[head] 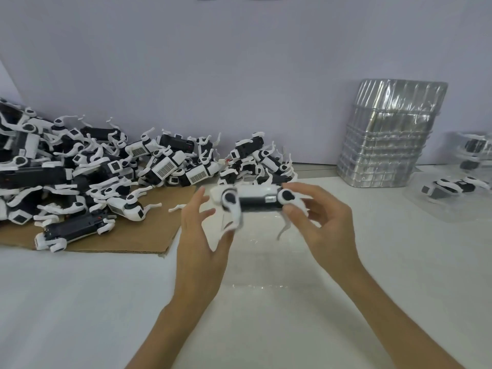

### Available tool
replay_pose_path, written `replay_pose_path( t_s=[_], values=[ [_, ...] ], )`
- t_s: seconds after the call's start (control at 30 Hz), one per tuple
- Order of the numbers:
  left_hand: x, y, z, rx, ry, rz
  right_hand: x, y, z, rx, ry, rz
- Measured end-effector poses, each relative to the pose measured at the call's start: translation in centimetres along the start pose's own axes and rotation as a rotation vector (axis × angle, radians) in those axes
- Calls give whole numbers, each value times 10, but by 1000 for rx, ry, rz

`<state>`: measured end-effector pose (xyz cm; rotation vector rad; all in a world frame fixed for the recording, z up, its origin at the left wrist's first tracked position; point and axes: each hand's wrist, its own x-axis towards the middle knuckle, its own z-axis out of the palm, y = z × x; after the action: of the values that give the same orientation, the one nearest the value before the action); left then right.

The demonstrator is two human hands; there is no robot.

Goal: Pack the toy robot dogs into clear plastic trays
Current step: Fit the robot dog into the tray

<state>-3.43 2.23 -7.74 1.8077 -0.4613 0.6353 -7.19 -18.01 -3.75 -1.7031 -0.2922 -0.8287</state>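
Holding a toy robot dog crosswise above the clear tray, your right hand pinches its right end; your left hand, fingers loosely spread, touches a leg.

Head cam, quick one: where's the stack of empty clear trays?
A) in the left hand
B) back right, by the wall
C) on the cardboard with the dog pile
B: the stack of clear trays stands at the back right by the wall, well clear of the cardboard under the dog pile. The right hand pinches a toy dog, not trays.
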Motion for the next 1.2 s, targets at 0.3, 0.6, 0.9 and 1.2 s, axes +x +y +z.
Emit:
replay_pose_path(
  t_s=[0.3, 0.6, 0.9, 1.2],
  values=[
    [0, -7, 2, 13, -323, -521, 12, 16, -17, -193, 0, 273],
    [0, -4, 2, 212, -378, -552, 13, 22, -24, -358, -169, 257],
    [-3, 2, 0, 126, -366, -421, 13, 34, -25, -639, -325, 228],
    [-4, 6, 2, 247, -338, 46, 10, 27, -19, -598, -347, 134]
  ],
)
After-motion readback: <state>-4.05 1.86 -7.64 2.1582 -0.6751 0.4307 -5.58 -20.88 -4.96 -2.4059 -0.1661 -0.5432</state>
